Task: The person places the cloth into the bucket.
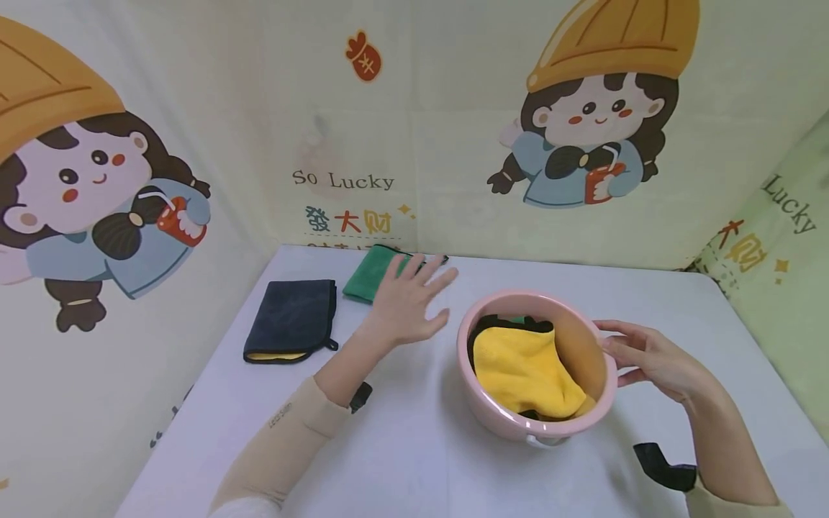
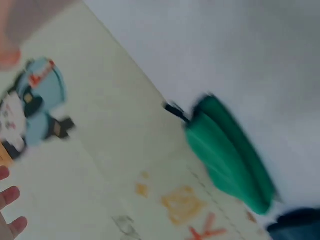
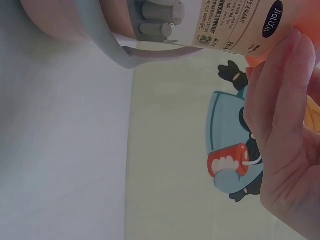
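A pink bucket stands tilted toward me on the white table, with a yellow cloth edged in black inside it. At its right side, my right hand grips the rim; the right wrist view shows those fingers against the outer wall beside a printed label. My left hand is spread out in the air and holds nothing. Behind it lies a folded green cloth, partly hidden by the hand in the head view. Left of that rests a folded dark grey cloth with a yellow underside.
The white table meets a cream patterned curtain at its back and sides. A grey handle hangs on the bucket's outside. Black straps are at both wrists.
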`<state>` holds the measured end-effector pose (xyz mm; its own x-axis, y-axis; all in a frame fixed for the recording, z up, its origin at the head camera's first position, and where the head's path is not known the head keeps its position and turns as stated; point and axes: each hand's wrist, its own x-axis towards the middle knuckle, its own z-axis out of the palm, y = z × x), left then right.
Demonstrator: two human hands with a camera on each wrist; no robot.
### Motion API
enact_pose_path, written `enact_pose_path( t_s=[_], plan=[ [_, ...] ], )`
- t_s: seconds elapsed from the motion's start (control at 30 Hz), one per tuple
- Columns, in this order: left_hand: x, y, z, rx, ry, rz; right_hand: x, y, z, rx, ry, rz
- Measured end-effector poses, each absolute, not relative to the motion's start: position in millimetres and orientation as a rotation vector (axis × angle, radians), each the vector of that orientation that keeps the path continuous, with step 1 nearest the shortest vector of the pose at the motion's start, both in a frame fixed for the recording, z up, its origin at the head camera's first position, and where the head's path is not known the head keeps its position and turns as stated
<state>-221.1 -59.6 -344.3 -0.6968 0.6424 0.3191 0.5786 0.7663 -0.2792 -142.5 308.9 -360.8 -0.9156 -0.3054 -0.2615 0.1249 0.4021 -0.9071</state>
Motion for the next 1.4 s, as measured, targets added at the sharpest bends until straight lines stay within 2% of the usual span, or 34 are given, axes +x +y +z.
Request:
enact_pose_path(
  t_s=[0.3,0.47,0.6,0.97,1.4],
  plan=[
    [-252.6,-153.1,-383.8,-0.448,-2.547,-0.039,-142.2,309.3,-359.9,-0.143,2.284,-1.51],
    [-260.9,-191.2,-408.8,-0.176,-2.781,-0.091,-141.5,311.1,-360.8,-0.145,2.288,-1.512],
    [-263.3,-212.9,-427.1,-0.059,-2.884,-0.12,-141.8,310.8,-361.0,-0.162,2.274,-1.526],
    [-258.4,-239.8,-457.2,0.114,-3.148,-0.203,-142.2,309.5,-361.1,-0.171,2.285,-1.514],
    [-260.7,-244.3,-466.4,0.122,-3.295,-0.196,-141.7,309.8,-361.3,-0.165,2.292,-1.514]
  ],
)
